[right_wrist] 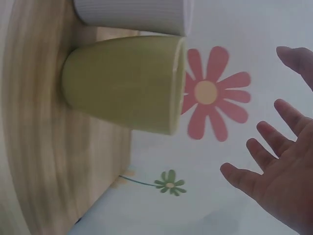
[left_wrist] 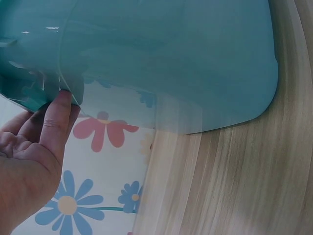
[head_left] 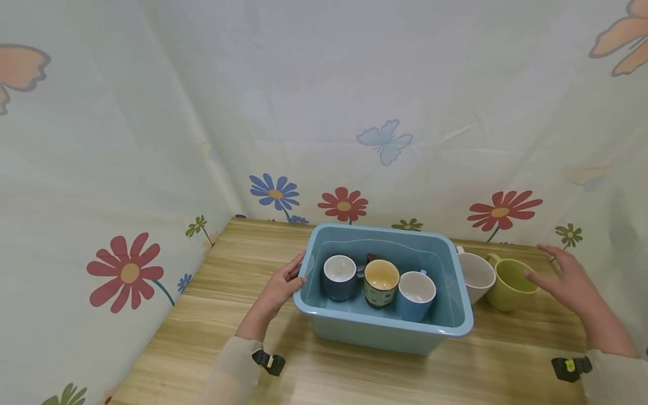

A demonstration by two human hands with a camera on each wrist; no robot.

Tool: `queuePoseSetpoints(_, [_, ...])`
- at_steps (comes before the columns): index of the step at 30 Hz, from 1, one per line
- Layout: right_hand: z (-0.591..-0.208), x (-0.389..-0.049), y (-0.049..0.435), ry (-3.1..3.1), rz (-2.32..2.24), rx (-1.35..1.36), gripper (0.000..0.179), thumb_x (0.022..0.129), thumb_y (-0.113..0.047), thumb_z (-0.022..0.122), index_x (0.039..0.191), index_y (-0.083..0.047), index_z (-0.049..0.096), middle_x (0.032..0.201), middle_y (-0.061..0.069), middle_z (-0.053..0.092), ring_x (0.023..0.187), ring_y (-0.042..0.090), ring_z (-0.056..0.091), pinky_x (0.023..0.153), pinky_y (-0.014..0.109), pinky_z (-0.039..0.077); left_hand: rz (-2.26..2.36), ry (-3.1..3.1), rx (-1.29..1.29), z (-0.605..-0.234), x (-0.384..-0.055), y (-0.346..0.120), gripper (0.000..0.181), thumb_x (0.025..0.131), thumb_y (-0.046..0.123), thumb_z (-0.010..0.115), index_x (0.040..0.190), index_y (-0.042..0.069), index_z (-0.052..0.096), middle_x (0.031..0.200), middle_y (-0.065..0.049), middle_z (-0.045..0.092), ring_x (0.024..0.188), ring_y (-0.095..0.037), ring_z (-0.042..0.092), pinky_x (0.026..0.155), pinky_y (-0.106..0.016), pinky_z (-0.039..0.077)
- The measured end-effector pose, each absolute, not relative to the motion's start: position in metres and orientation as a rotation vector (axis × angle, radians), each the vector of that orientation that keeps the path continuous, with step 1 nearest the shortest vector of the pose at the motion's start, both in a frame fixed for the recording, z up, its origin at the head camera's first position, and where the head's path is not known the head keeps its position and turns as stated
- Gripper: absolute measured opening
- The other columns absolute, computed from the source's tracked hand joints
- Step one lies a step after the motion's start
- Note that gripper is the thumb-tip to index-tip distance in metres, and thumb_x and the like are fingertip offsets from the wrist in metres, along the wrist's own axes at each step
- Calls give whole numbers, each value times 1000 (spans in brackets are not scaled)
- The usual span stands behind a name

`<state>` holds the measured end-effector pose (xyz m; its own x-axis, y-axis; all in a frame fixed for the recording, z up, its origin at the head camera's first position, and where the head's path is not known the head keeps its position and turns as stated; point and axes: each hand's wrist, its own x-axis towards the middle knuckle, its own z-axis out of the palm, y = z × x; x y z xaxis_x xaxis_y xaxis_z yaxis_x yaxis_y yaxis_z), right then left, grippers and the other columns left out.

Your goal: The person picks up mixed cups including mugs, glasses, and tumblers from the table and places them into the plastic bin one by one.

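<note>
A blue plastic bin (head_left: 374, 332) stands on the table in the head view. Inside it, side by side, are a dark blue mug (head_left: 339, 288), a patterned mug (head_left: 379, 295) with a yellow inside and a light blue mug (head_left: 412, 308). My left hand (head_left: 278, 287) holds the bin's left rim; the left wrist view shows its fingers (left_wrist: 56, 122) against the bin wall. Right of the bin stand a white mug (head_left: 477, 273) and a green mug (head_left: 506, 295), both upright. My right hand (head_left: 574, 281) is spread beside the green mug, holding nothing; in the right wrist view its fingers are apart from that mug.
A wooden table (head_left: 243, 253) bears everything. Behind it and at the sides hangs a pale curtain (head_left: 304, 112) printed with flowers and butterflies. The bin's right wall is close against the white mug.
</note>
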<state>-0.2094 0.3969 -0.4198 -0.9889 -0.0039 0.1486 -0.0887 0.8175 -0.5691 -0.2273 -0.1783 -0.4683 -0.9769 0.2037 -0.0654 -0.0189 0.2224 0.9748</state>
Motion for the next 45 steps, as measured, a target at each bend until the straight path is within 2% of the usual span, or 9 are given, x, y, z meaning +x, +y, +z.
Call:
queuePoseSetpoints(10, [-440, -217, 408, -2909, 936, 118, 85, 93, -24, 69, 151, 18, 23, 151, 52, 19, 139, 72, 16, 105, 85, 21, 1851, 2308, 165, -468, -225, -178, 72, 95, 7, 53, 162, 19, 30, 164, -16, 38, 149, -40, 42, 111, -58, 46])
queuePoseSetpoints(26, [-462, -231, 412, -2974, 799, 234, 96, 74, -14, 83, 143, 24, 27, 140, 52, 31, 125, 68, 33, 100, 81, 32, 1871, 2292, 159, -467, -224, -178, 72, 95, 6, 53, 162, 17, 30, 164, -17, 38, 149, -41, 41, 111, -58, 46])
queuePoseSetpoints(39, [-468, -239, 412, -3024, 770, 228, 99, 76, -20, 85, 146, 21, 27, 141, 52, 29, 126, 67, 31, 101, 81, 31, 1868, 2287, 189, -465, -223, -178, 73, 94, 7, 53, 163, 18, 30, 164, -16, 39, 148, -38, 43, 112, -55, 47])
queuePoseSetpoints(45, [-464, -243, 410, -3065, 706, 231, 98, 75, -23, 86, 143, 20, 30, 137, 53, 33, 123, 66, 34, 101, 79, 33, 1867, 2285, 191, -466, -225, -178, 73, 94, 8, 53, 162, 17, 30, 163, -16, 39, 148, -39, 43, 112, -55, 47])
